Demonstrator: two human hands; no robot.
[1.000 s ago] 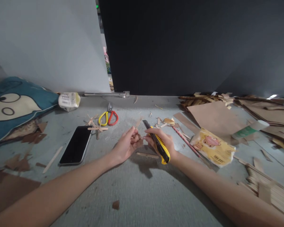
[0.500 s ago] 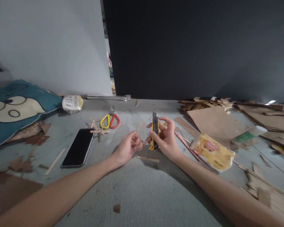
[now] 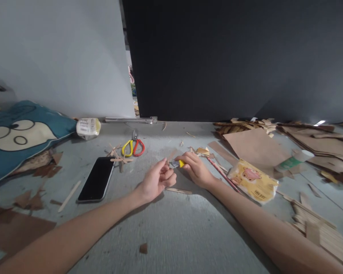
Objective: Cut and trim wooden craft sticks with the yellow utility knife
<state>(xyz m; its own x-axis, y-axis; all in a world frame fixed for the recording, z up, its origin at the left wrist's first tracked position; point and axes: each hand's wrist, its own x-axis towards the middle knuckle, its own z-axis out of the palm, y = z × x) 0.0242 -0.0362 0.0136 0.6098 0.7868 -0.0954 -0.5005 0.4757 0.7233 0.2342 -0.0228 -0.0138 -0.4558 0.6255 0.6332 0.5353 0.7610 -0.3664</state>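
My left hand [image 3: 157, 179] is closed, with a thin wooden craft stick [image 3: 172, 154] pinched between thumb and fingers and pointing away from me. My right hand [image 3: 197, 170] grips a yellow utility knife [image 3: 181, 163], most of its handle covered by the fingers. The knife's metal end points left and lies close to the stick at my left fingertips; whether it touches is too small to tell. Just below the hands another craft stick [image 3: 179, 191] lies flat on the grey table [image 3: 160, 236].
To the left are a phone [image 3: 96, 179], scissors [image 3: 133, 147], glued craft sticks [image 3: 122, 160] and a blue cushion [image 3: 31, 133]. On the right lie a yellow tissue pack [image 3: 254, 180], a glue stick [image 3: 294, 160], cardboard [image 3: 254, 144] and a pile of craft sticks [image 3: 322, 228].
My right hand has turned the utility knife from upright to sideways and brought its metal end to the stick in my left hand. The left hand has shifted slightly right.
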